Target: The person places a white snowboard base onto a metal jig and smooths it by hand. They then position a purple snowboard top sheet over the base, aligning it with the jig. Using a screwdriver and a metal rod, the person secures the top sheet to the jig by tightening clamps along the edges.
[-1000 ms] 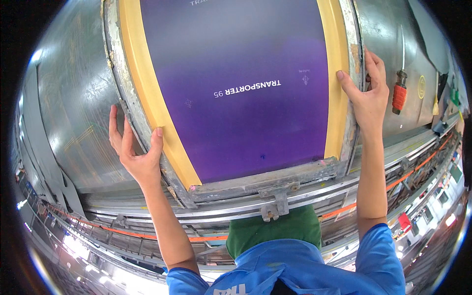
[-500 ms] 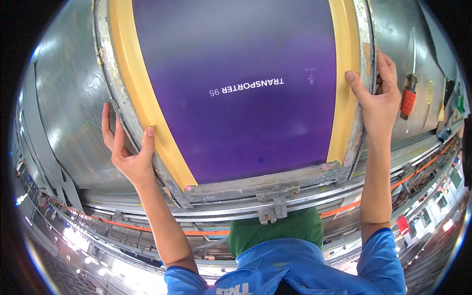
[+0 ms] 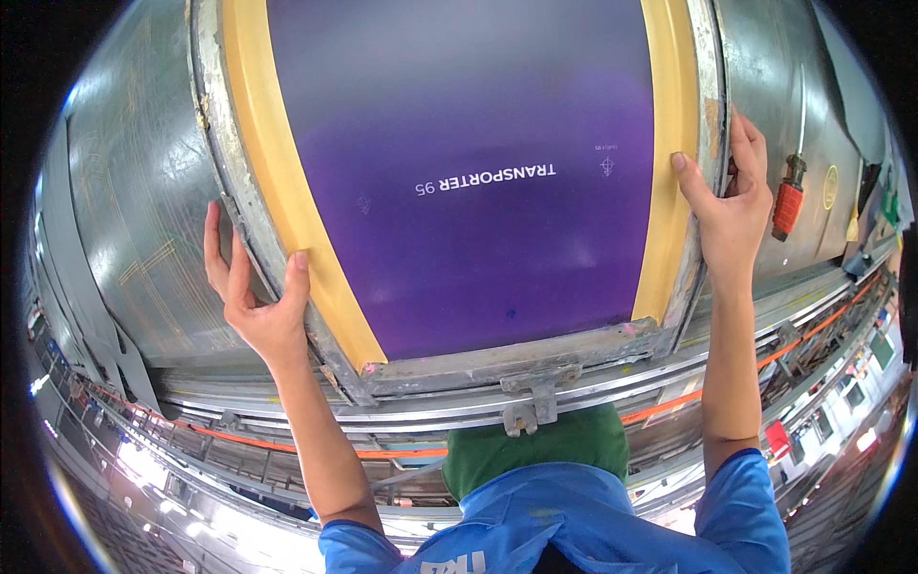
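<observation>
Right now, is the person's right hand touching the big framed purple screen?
Touching. The head view shows the right hand gripping the metal frame of the purple screen, thumb lying on its yellow border, fingers wrapped round the outer edge.

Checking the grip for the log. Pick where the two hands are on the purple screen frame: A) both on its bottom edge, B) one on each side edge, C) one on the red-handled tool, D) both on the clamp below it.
B: the left hand grips the left edge of the frame and the right hand grips its right edge.
</observation>
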A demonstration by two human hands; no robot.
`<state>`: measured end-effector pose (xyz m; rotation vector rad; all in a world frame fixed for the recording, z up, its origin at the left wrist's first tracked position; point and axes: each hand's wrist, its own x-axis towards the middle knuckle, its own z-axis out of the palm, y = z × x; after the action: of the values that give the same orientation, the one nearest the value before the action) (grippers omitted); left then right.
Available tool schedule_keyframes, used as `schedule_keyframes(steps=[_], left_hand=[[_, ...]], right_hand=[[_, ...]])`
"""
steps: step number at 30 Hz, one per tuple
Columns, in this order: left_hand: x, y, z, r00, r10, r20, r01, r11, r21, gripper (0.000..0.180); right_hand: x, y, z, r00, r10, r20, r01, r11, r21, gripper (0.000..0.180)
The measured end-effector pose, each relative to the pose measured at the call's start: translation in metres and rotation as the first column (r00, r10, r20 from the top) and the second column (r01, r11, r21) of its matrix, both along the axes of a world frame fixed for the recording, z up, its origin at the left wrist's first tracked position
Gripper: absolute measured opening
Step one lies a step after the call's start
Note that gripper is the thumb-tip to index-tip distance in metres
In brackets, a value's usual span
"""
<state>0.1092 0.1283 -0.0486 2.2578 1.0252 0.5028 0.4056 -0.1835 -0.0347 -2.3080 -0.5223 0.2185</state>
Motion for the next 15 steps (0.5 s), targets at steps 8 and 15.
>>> schedule_keyframes(steps=[8,15], left_hand=[[-0.0019,0.0007,0.0017,1.0,-0.017,-0.015,0.017,1.0,0.005,0.063],[-0.0006,0.0013,0.0036,0.999,-0.035,-0.034,0.036,0.999,0.023,0.064]], right_hand=[[-0.0011,0.003,0.0041,0.999,0.027,-0.028,-0.027,1.0,-0.005,0.063],[0.0012,0.001,0.0006,1.0,0.008,-0.022,-0.008,1.0,0.029,0.067]])
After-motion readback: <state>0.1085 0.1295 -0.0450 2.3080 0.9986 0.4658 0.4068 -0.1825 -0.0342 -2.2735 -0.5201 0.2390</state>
